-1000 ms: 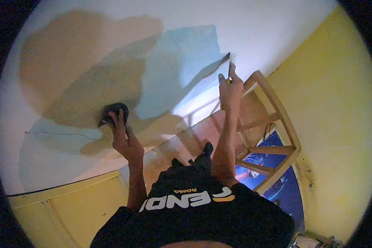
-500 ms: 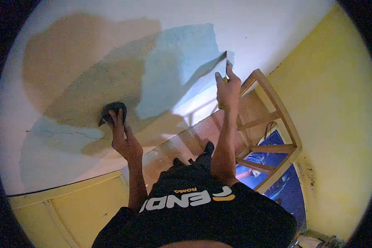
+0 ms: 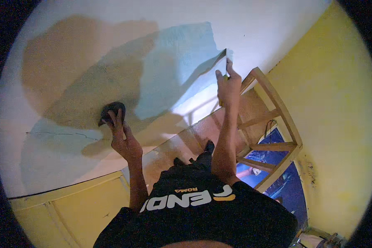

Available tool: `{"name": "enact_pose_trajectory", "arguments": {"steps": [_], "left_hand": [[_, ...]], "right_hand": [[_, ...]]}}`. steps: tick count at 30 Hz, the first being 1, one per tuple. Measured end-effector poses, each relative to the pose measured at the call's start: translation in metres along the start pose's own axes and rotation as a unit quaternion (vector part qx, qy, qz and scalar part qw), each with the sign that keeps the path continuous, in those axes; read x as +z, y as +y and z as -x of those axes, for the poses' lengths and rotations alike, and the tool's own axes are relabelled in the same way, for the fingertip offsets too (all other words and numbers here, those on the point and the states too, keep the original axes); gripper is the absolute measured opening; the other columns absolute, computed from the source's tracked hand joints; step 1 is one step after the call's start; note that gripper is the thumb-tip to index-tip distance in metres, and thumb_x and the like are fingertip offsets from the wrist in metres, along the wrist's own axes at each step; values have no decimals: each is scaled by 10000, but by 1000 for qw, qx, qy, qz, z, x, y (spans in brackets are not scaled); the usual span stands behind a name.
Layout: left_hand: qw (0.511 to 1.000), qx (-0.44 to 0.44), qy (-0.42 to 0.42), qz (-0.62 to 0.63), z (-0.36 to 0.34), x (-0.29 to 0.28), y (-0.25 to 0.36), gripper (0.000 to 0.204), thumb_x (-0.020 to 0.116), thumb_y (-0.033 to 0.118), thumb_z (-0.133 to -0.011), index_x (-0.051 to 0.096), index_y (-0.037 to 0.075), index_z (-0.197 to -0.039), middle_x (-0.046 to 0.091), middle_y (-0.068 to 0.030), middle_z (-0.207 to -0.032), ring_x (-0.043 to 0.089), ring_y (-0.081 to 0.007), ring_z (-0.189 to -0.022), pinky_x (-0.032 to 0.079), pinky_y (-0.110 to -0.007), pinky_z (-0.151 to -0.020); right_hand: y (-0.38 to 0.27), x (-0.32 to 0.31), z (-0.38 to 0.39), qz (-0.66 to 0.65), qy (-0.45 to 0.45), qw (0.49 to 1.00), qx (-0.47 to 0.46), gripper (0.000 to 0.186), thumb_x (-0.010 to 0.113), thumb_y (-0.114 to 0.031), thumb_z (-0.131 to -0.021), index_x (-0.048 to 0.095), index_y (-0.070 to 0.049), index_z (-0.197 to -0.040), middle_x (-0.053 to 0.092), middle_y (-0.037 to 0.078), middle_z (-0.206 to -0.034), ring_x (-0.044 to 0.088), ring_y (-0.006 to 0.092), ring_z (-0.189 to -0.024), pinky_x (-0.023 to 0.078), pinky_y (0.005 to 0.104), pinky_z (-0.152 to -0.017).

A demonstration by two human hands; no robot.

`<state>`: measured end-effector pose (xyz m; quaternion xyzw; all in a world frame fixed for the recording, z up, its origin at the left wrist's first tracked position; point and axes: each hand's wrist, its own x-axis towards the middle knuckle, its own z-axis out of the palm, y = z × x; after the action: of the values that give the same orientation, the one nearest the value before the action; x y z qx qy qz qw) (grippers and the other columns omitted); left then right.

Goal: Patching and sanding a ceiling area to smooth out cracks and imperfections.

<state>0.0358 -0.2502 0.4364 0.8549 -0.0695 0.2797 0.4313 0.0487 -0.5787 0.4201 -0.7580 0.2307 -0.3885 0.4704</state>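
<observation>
My right hand (image 3: 229, 84) grips a putty knife (image 3: 226, 62) with a yellow handle, mostly covered by the fingers. Its thin blade stands edge-on against the wall, at the right end of a pale blue patch (image 3: 186, 45). Lower on the left, my left hand (image 3: 126, 142) is closed on a rounded black thing (image 3: 113, 108), pressed to or just in front of the wall. What kind of thing that is, I cannot make out. Shadows of my head, arms and the knife fall across the white wall (image 3: 260, 25).
A thin crack (image 3: 64, 133) runs across the wall at left. Below it is a yellow panelled surface (image 3: 87, 211). A wooden frame with crossbars (image 3: 277, 103) stands close to my right forearm, before a yellow wall (image 3: 339, 103). Behind its bars hangs a blue printed sheet (image 3: 291, 190).
Very little differs. The whole view has shifted slightly, and both hands keep nearly the same places with the putty knife and the black thing.
</observation>
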Motion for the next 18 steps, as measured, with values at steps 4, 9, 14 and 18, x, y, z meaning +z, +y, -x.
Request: {"name": "enact_pose_trajectory", "arguments": {"steps": [4,9,14,18], "left_hand": [[1000,8,2,-9,1,-5,-1,351,467,147,-1042,629,99,-1349,457,-152,-1520,295,-367,-1478,306,-455,-1173],[1000,-3,-7,8,2,-5,0,346,468,133,-1042,630,92,-1345,459,-148,-1520,283,-350,-1485,289,-450,-1182],[1000,13,-6,6,1,-4,-1,348,479,103,-1032,629,89,-1346,462,-146,-1518,281,-342,-1488,277,-443,-1189],[1000,13,0,28,2,-7,-1,350,482,93,-1026,635,88,-1341,461,-145,-1519,279,-350,-1488,277,-444,-1188]], "right_hand": [[-29,3,5,23,-1,1000,-1,541,661,-77,-893,523,19,-1408,694,180,-870,611,183,-741,521,341,-713],[-21,-5,1,0,-49,989,142,553,670,-84,-888,514,28,-1407,708,228,-917,634,201,-704,521,346,-681],[-10,1,-3,-43,-43,994,89,614,670,-127,-929,446,-72,-1497,468,-25,-542,401,78,-406,334,285,-376],[1,-1,-6,-20,-49,996,75,634,676,-136,-931,427,-84,-1512,456,-29,-530,396,77,-395,330,290,-366]]}}
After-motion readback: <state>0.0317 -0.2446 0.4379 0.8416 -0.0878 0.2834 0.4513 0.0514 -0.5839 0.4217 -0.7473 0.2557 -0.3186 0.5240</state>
